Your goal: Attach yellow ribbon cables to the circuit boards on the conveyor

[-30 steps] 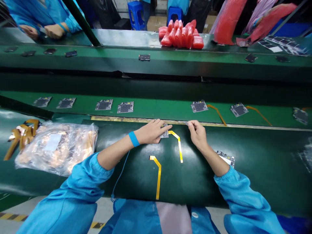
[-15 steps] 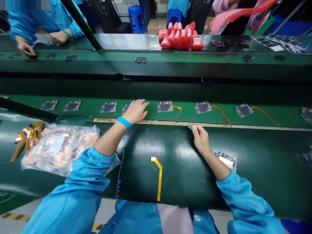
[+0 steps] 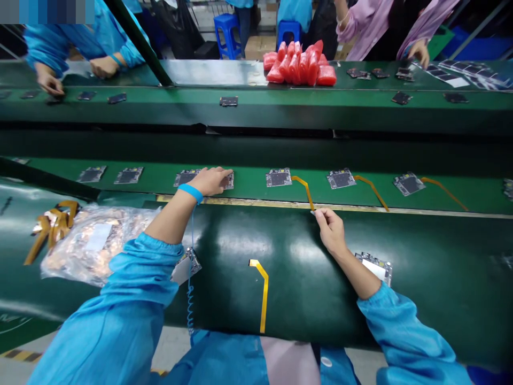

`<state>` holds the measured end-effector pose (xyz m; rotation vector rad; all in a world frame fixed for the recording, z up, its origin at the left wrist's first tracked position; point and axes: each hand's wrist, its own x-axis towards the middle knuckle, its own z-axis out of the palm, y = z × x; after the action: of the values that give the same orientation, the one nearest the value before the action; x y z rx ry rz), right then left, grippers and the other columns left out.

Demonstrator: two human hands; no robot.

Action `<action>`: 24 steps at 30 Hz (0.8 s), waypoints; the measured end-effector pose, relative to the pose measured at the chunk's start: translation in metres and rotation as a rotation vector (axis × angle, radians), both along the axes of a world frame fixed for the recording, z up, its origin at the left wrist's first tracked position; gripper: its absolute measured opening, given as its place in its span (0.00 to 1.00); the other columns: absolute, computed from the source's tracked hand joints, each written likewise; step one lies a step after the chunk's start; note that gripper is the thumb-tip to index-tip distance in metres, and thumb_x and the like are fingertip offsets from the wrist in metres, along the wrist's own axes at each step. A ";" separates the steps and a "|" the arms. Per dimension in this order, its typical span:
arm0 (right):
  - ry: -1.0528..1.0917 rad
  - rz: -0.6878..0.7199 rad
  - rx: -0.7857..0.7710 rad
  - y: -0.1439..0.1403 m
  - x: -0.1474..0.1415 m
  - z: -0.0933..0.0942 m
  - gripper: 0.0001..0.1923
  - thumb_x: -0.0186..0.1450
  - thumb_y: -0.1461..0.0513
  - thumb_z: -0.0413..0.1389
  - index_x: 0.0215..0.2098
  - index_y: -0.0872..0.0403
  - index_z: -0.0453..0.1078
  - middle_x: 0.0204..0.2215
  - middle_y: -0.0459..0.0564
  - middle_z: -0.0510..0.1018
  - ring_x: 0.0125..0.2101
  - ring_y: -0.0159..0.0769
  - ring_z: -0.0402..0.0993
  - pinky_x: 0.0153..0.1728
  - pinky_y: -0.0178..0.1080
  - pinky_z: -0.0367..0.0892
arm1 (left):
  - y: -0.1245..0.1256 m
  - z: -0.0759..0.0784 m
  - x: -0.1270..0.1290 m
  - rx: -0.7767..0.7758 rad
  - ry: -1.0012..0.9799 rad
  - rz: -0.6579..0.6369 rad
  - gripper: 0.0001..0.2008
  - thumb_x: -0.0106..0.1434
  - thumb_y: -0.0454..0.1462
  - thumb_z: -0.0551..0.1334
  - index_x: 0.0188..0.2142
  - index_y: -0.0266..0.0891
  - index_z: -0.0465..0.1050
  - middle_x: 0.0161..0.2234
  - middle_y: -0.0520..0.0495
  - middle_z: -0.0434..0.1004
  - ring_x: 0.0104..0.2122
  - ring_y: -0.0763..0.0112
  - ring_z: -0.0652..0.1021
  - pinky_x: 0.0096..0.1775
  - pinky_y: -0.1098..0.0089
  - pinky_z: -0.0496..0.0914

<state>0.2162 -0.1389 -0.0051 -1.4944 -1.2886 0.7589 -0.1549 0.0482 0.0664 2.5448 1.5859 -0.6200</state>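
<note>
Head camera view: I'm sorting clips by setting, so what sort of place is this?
Most likely an electronics assembly line: small circuit boards ride a green conveyor belt, the left hand wears a grounding wrist strap, and loose yellow flex cables lie nearby.

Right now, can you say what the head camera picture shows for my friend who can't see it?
A person in blue sleeves reaches their left hand onto a small circuit board on a green conveyor belt, while the right hand rests on the dark green worktop. A yellow ribbon cable lies between the arms, and more boards line the belt.
</note>
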 end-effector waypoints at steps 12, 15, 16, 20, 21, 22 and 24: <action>-0.625 0.822 -0.230 -0.040 -0.090 0.045 0.12 0.74 0.61 0.55 0.50 0.49 0.79 0.46 0.50 0.83 0.42 0.39 0.81 0.39 0.35 0.68 | -0.002 -0.006 -0.002 0.030 -0.010 -0.119 0.39 0.62 0.35 0.62 0.72 0.40 0.59 0.62 0.36 0.70 0.58 0.49 0.74 0.53 0.59 0.69; -0.844 0.945 -0.212 -0.049 -0.120 0.054 0.12 0.76 0.61 0.53 0.49 0.53 0.78 0.47 0.55 0.81 0.40 0.40 0.82 0.36 0.36 0.70 | -0.003 -0.008 -0.001 0.077 -0.010 -0.131 0.39 0.61 0.37 0.64 0.72 0.39 0.58 0.61 0.34 0.71 0.58 0.48 0.73 0.54 0.57 0.68; -0.912 0.970 -0.201 -0.052 -0.128 0.055 0.12 0.75 0.62 0.53 0.48 0.55 0.78 0.46 0.57 0.81 0.39 0.41 0.82 0.35 0.37 0.71 | -0.005 -0.008 -0.001 0.097 -0.011 -0.133 0.39 0.61 0.37 0.64 0.72 0.39 0.58 0.60 0.34 0.71 0.57 0.48 0.73 0.54 0.56 0.68; -1.082 0.992 -0.162 -0.064 -0.151 0.051 0.12 0.72 0.71 0.50 0.46 0.62 0.76 0.44 0.64 0.80 0.35 0.43 0.83 0.34 0.41 0.74 | -0.012 -0.006 0.003 0.149 -0.058 -0.137 0.39 0.61 0.37 0.63 0.71 0.40 0.58 0.59 0.35 0.70 0.56 0.49 0.72 0.55 0.56 0.67; -1.092 0.987 -0.154 -0.066 -0.154 0.050 0.12 0.72 0.71 0.50 0.45 0.62 0.76 0.44 0.65 0.80 0.34 0.44 0.83 0.34 0.42 0.74 | -0.015 -0.005 0.005 0.151 -0.077 -0.142 0.39 0.61 0.36 0.63 0.71 0.40 0.58 0.59 0.35 0.69 0.56 0.50 0.72 0.55 0.57 0.67; -1.091 0.983 -0.152 -0.067 -0.156 0.050 0.12 0.72 0.72 0.50 0.45 0.63 0.76 0.43 0.66 0.80 0.33 0.44 0.83 0.33 0.42 0.75 | -0.017 -0.004 0.007 0.154 -0.096 -0.149 0.39 0.61 0.36 0.63 0.71 0.39 0.58 0.59 0.35 0.69 0.56 0.50 0.71 0.55 0.56 0.67; -1.078 0.975 -0.172 -0.067 -0.158 0.051 0.12 0.71 0.73 0.50 0.45 0.63 0.75 0.42 0.66 0.80 0.32 0.43 0.82 0.30 0.41 0.74 | -0.023 0.000 0.011 0.161 -0.136 -0.168 0.38 0.61 0.36 0.62 0.71 0.38 0.58 0.59 0.34 0.69 0.55 0.49 0.71 0.56 0.56 0.66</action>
<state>0.0585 -0.2056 0.0457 -1.3748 -2.9426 0.6307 -0.1436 0.0254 0.0663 2.7904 1.4430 -0.3349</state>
